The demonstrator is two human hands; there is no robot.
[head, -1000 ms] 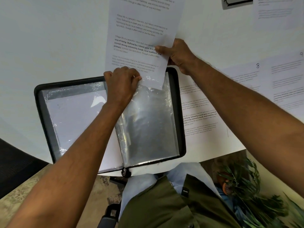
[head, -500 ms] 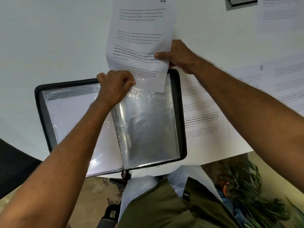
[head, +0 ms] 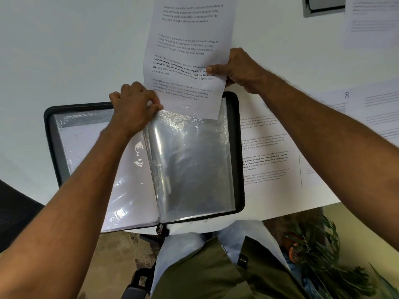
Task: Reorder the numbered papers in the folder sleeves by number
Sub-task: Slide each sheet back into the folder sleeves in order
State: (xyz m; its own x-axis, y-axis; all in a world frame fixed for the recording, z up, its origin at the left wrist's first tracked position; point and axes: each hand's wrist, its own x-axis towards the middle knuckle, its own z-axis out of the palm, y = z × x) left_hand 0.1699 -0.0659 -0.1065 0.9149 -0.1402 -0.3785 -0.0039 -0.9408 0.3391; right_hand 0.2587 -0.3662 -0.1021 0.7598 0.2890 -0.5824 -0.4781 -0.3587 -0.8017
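A black zip folder (head: 237,147) lies open on the white table, its clear plastic sleeves (head: 194,165) catching the light. My right hand (head: 239,71) pinches the right edge of a printed paper (head: 187,50) held upright above the folder's right-hand sleeve. The paper's bottom edge sits at the top of that sleeve. My left hand (head: 133,106) pinches the sleeve's top left corner beside the paper. The left-hand sleeve (head: 103,160) holds a white sheet. The held paper's number is out of frame.
More printed papers lie on the table to the right of the folder: one (head: 267,152) right beside it, one numbered 8 (head: 347,98) further right, another (head: 371,20) at the top right. A dark object (head: 323,5) sits at the top edge. A plant (head: 319,251) stands below the table's edge.
The paper has risen further out of the right-hand sleeve, my right hand lifting with it. My left hand has stayed at the sleeve's top corner.
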